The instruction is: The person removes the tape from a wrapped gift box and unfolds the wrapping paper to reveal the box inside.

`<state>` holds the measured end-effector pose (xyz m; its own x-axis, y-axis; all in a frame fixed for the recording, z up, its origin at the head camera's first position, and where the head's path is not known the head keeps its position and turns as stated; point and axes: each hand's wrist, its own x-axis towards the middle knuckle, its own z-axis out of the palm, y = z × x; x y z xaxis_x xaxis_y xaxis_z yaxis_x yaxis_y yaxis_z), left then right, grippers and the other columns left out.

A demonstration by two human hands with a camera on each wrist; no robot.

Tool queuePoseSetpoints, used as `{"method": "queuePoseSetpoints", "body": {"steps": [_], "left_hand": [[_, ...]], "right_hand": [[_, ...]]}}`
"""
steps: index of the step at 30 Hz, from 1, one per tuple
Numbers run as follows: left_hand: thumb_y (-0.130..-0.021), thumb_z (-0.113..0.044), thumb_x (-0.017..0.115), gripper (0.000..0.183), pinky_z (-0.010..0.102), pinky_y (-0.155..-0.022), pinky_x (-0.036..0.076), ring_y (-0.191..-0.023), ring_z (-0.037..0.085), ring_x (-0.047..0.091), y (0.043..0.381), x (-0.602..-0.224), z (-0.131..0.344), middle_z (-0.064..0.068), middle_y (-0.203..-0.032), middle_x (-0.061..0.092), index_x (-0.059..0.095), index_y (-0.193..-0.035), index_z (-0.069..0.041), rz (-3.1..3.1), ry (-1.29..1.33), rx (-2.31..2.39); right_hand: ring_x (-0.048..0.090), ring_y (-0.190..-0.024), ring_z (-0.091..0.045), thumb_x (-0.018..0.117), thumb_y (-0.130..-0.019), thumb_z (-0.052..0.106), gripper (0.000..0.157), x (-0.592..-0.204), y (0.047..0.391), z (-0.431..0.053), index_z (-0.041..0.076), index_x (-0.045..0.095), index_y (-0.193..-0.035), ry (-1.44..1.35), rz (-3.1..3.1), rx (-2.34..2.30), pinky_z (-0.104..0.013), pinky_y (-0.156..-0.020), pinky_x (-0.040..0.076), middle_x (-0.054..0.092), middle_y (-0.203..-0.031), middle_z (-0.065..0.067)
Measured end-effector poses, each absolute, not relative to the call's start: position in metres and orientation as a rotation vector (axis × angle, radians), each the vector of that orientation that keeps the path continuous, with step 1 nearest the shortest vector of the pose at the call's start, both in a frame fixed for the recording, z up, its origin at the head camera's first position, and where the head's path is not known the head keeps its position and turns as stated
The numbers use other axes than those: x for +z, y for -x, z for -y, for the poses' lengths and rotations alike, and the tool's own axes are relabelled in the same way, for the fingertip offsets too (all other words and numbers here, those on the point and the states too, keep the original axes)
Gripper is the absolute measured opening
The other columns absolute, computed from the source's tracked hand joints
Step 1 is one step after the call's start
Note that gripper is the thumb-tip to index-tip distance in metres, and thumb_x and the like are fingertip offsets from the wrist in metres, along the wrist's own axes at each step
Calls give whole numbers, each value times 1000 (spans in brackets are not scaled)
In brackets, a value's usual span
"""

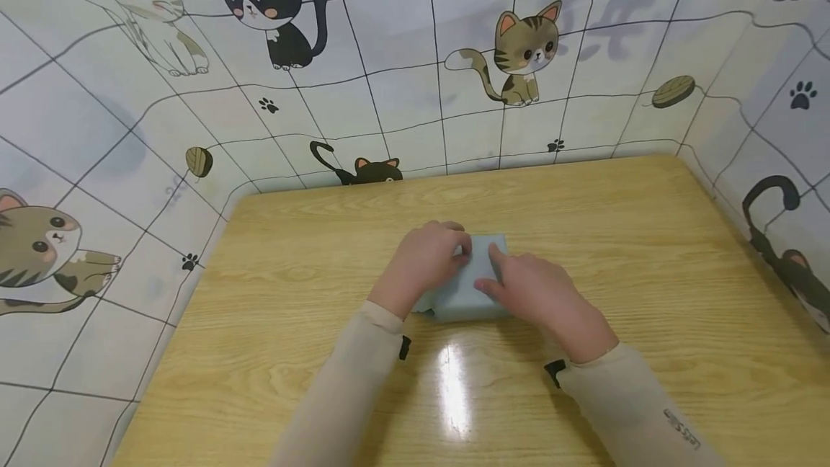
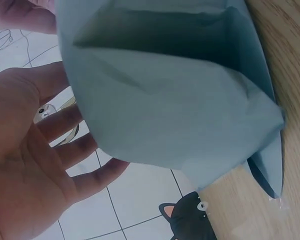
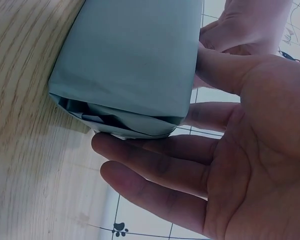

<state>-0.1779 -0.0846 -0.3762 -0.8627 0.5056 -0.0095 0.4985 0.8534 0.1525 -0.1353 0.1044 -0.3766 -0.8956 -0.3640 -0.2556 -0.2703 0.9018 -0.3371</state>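
Where two hands [image 1: 428, 258] [image 1: 541, 290] touch it, one grey-blue parcel [image 1: 476, 269], one table [image 1: 298, 265]

Gry-blue pkg [image 3: 130, 60], woodgrain tbl [image 1: 311, 272]

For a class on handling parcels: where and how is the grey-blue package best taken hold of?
I'd grip the package by its near and far sides, towards its right end, coming from above and the right. There it looks boxy, with straight edges and a flat top. The loose paper at the left end gapes and would probably crumple.
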Motion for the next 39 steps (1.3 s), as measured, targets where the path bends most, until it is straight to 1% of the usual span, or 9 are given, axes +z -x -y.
{"method": "queuePoseSetpoints", "body": {"steps": [3, 10, 16, 21, 23, 26, 30, 34, 39], "left_hand": [[-106, -27, 68, 14, 41, -86, 62, -110, 20, 70, 180, -378, 82, -6, -130, 74, 79, -115, -23, -2965, -821, 148], [-111, -27, 58, 33, 57, -105, 56, -136, 25, 59, 181, -382, 74, -1, -155, 56, 65, -141, -17, -2905, -835, -217], [-110, -29, 56, 41, 56, -103, 56, -138, 24, 55, 184, -384, 72, 1, -158, 51, 58, -149, -15, -2875, -845, -289], [-112, -27, 51, 42, 53, -102, 58, -140, 24, 55, 187, -379, 72, 4, -158, 50, 54, -151, -12, -2858, -827, -251], [-112, -25, 48, 41, 51, -101, 59, -139, 24, 56, 188, -378, 72, 5, -158, 50, 54, -150, -11, -2857, -817, -235], [-112, -24, 48, 39, 46, -98, 61, -132, 23, 61, 192, -376, 71, 6, -154, 54, 54, -149, -10, -2854, -818, -223], [-113, -21, 46, 34, 38, -87, 63, -112, 19, 66, 202, -374, 69, 6, -140, 60, 55, -143, -10, -2840, -833, -211], [-113, -19, 46, 29, 34, -78, 62, -96, 15, 64, 213, -372, 68, 5, -129, 60, 57, -138, -10, -2819, -837, -173], [-112, -18, 48, 28, 32, -81, 60, -95, 14, 63, 226, -368, 71, 4, -131, 59, 56, -138, -11, -2784, -774, -104]], "right_hand": [[59, -70, -20, 59, -109, 44, 77, -375, 136, -104, -2, 34, -164, 473, -2745, -419, -34, -59, 45, 67, -80, -10], [57, -68, -19, 58, -109, 46, 77, -374, 137, -103, 0, 33, -165, 451, -2736, -417, -33, -57, 42, 63, -77, -7], [54, -64, -19, 58, -109, 45, 77, -375, 137, -104, -1, 33, -165, 449, -2735, -423, -32, -55, 41, 59, -72, -5], [57, -68, -19, 59, -109, 45, 76, -376, 138, -104, -1, 34, -164, 454, -2743, -406, -33, -58, 43, 64, -78, -8], [58, -70, -19, 59, -109, 45, 76, -376, 138, -104, -1, 35, -164, 458, -2747, -402, -34, -59, 45, 68, -83, -11], [61, -76, -20, 59, -108, 45, 76, -376, 137, -104, -2, 36, -163, 467, -2757, -397, -36, -62, 48, 75, -99, -19], [64, -83, -22, 60, -108, 45, 76, -375, 136, -105, -2, 37, -163, 465, -2765, -400, -39, -66, 51, 74, -122, -27], [64, -84, -22, 60, -108, 44, 75, -375, 136, -105, -2, 36, -163, 458, -2761, -408, -40, -68, 52, 72, -128, -29], [67, -87, -23, 60, -108, 44, 76, -376, 135, -105, -2, 35, -163, 466, -2762, -408, -42, -70, 54, 72, -128, -30]]}}
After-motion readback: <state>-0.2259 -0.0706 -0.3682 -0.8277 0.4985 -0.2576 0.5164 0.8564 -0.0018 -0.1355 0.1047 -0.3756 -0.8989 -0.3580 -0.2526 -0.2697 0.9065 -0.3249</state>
